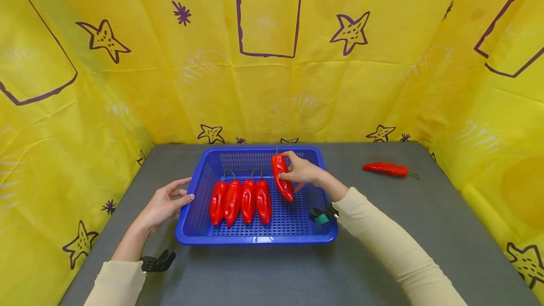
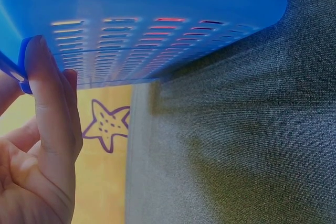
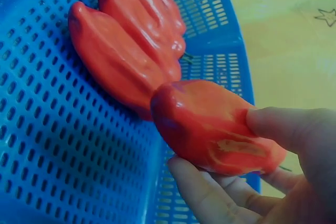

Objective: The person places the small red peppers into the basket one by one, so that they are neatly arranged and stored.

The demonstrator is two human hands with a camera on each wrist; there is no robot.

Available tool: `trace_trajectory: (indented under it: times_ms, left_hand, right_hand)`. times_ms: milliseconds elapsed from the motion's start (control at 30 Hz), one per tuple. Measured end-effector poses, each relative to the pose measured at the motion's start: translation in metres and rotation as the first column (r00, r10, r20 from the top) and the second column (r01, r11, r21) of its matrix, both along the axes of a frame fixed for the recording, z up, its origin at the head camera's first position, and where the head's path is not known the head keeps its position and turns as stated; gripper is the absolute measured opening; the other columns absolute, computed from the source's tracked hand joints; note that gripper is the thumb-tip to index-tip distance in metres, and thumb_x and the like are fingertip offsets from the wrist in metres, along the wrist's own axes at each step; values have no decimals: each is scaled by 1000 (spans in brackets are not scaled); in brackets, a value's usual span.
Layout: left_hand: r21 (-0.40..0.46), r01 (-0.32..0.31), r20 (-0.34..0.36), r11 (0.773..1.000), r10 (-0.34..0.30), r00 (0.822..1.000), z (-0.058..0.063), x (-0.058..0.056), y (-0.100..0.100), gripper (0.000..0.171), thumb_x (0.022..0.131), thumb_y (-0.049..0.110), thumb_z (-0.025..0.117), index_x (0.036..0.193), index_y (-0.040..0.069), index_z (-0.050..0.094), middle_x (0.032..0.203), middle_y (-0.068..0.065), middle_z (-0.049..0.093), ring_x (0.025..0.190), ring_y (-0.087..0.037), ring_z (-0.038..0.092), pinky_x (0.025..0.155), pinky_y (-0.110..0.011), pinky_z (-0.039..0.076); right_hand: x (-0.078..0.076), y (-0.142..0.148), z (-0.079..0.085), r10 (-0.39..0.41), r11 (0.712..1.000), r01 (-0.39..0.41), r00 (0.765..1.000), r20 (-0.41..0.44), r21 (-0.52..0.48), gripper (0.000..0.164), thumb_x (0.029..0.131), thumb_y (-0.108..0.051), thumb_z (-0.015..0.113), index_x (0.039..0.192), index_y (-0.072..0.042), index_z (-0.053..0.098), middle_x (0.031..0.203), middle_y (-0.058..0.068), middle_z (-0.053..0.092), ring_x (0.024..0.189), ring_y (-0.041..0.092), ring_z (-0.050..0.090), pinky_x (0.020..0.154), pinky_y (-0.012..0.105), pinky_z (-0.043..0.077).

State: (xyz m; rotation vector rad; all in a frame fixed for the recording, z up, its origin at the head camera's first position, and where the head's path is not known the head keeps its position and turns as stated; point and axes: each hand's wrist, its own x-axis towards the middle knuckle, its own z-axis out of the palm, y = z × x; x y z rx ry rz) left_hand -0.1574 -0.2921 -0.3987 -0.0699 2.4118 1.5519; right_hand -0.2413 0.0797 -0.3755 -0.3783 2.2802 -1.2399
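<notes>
Over the right half of a blue plastic basket (image 1: 255,240), my right hand (image 1: 302,170) grips a red pepper (image 1: 281,176) between thumb and fingers, its stem pointing to the back. The right wrist view shows this held pepper (image 3: 210,129) above the slotted basket floor, close to the others. Several more red peppers (image 1: 233,202) lie side by side in the basket's left half, stems toward the back wall. My left hand (image 1: 163,204) pinches the basket's left rim; in the left wrist view its fingers (image 2: 50,108) bear on that rim from outside.
One more red pepper (image 1: 386,169) lies on the grey table (image 1: 255,277) to the right of the basket. Yellow patterned cloth (image 1: 263,98) hangs behind the table and on both sides.
</notes>
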Motion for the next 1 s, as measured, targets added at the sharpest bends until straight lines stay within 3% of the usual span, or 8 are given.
trace_trajectory:
  times_ms: [333,700,1000]
  left_hand:
    - [16,12,-7,1000,-12,1000,0,0,0,69,87,28,64,143,8,28,104,-22,55,76,-27,65,64,-41,56]
    - [24,18,-8,1000,-18,1000,-1,0,0,69,87,28,64,143,8,28,104,-22,55,75,-27,65,65,-43,56]
    - [40,11,-5,999,-11,1000,-1,-1,0,68,87,26,64,142,8,29,104,-21,55,75,-26,66,64,-44,56]
  right_hand:
    - [-1,-6,-9,9,999,-11,999,40,51,64,85,-12,65,135,-7,26,95,17,57,75,22,62,66,46,55]
    - [1,-16,-20,-46,987,34,996,76,157,61,84,-13,66,132,-8,29,108,18,52,80,26,62,66,44,56]
    - [1,-22,-28,-19,984,-1,994,111,180,60,82,-12,68,129,-4,30,98,18,56,73,25,65,68,41,56]
